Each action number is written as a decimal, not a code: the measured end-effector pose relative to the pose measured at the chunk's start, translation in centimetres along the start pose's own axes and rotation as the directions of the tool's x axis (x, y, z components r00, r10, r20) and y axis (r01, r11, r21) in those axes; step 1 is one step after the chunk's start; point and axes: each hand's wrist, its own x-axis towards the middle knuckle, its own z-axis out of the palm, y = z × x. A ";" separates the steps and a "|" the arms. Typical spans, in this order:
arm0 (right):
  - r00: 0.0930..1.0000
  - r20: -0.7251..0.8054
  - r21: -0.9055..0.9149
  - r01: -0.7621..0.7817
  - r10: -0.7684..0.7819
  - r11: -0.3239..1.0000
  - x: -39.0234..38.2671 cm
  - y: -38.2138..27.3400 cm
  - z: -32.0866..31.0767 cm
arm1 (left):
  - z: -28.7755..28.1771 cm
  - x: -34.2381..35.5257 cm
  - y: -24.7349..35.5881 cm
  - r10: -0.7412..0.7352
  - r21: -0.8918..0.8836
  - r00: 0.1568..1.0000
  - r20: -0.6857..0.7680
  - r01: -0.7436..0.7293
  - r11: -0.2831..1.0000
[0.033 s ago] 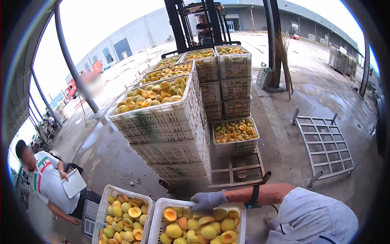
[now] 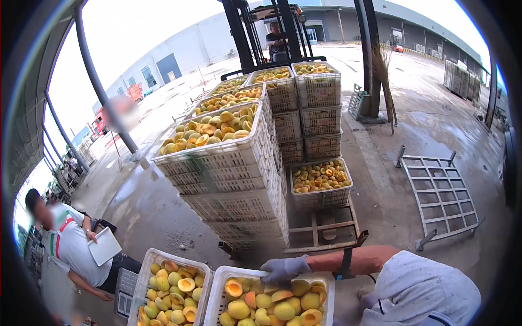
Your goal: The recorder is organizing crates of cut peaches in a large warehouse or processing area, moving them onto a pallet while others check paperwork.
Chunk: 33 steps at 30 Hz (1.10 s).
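Observation:
Neither of my hands shows in the head view. Close in front, at the lower edge, stands a white plastic crate (image 2: 218,304) of halved yellow fruit, probably peaches. A second white crate (image 2: 142,282) of the same fruit stands to its left. A co-worker's grey-gloved hand (image 2: 284,269) lies over the first crate's far rim, its fingers curled inward. That arm reaches in from the right, with a black band (image 2: 346,263) round it and a pale patterned shirt (image 2: 429,288) behind. The near sides of both crates are cut off.
Ahead, tall stacks of fruit crates (image 2: 234,204) and a lower fruit crate (image 2: 321,200) stand on a metal pallet frame (image 2: 326,247). Behind is a forklift (image 2: 266,32) with a driver. A person (image 2: 76,239) holds a white board at left. A metal frame (image 2: 441,195) lies right.
The whole scene sits slightly further right and lower in the picture, as my head has turned a little. The gloved hand stays on the crate's far rim.

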 end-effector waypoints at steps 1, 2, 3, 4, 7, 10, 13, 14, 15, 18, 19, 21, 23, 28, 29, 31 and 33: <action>0.999 0.029 0.025 -0.038 0.037 0.999 -0.9 -1.0 0.0 | -1.0 0.1 1.6 0.023 -0.004 1.000 -0.002 -0.023 1.000; 0.998 0.053 0.066 -0.047 0.044 0.997 -1.6 -1.4 0.0 | -1.7 0.3 3.5 0.049 -0.007 0.999 0.002 -0.049 0.999; 0.997 0.073 0.130 -0.047 0.038 0.990 -1.6 -0.8 0.0 | -1.9 0.7 5.4 0.072 -0.007 0.997 0.015 -0.072 0.997; 0.994 0.099 0.160 -0.055 0.039 0.986 -1.5 0.5 -0.2 | -1.8 1.0 7.2 0.086 -0.008 0.996 0.035 -0.086 0.996; 0.998 0.029 0.018 -0.052 0.052 0.998 -2.4 0.4 0.6 | -0.7 2.2 11.5 0.080 -0.003 0.992 0.103 -0.080 0.997; 1.000 0.003 -0.052 -0.018 0.018 0.998 -5.0 -0.6 0.9 | 0.1 3.0 11.5 -0.043 -0.001 0.983 0.179 0.044 0.999; 0.994 -0.082 -0.087 0.066 -0.073 0.994 -8.4 0.5 1.5 | 0.2 -2.6 4.5 -0.297 -0.028 0.922 0.248 0.313 0.949; 0.993 -0.109 -0.066 0.045 -0.052 0.997 -10.8 0.1 0.5 | 1.3 -2.5 2.8 -0.340 -0.047 0.897 0.281 0.367 0.929; 0.989 -0.139 -0.055 0.038 -0.045 0.998 -12.8 -0.8 -0.7 | 2.3 -1.7 1.7 -0.367 -0.058 0.876 0.314 0.403 0.913; 0.976 -0.171 0.049 -0.130 0.137 0.990 -15.8 2.0 -3.4 | 5.7 0.6 -1.1 -0.440 -0.075 0.799 0.409 0.510 0.857; 0.974 -0.181 0.054 -0.131 0.139 0.990 -16.4 4.0 -3.5 | 6.7 1.2 -1.7 -0.452 -0.078 0.779 0.435 0.533 0.843; 0.957 -0.281 0.064 -0.051 0.067 0.997 -16.3 8.4 -3.6 | 8.3 0.0 -2.9 -0.460 -0.114 0.768 0.446 0.558 0.822; 0.962 -0.223 0.128 -0.130 0.156 0.983 -20.1 6.0 -5.8 | 7.2 -7.5 -4.0 -0.480 -0.199 0.796 0.369 0.572 0.796; 0.871 -0.381 0.369 -0.165 0.310 0.915 -27.6 7.2 -7.0 | 5.7 -32.7 0.3 -0.510 -0.388 0.857 0.073 0.495 0.777; 0.856 -0.418 0.384 -0.137 0.304 0.913 -28.8 7.5 -7.3 | 7.2 -32.8 -0.7 -0.503 -0.418 0.859 0.091 0.492 0.764; 0.851 -0.399 0.407 -0.171 0.343 0.897 -28.9 8.3 -7.4 | 13.2 -34.1 2.8 -0.503 -0.420 0.864 0.014 0.462 0.781; 0.806 -0.428 0.453 -0.200 0.409 0.869 -30.3 8.8 -7.2 | 19.4 -33.9 7.0 -0.519 -0.375 0.853 -0.056 0.463 0.803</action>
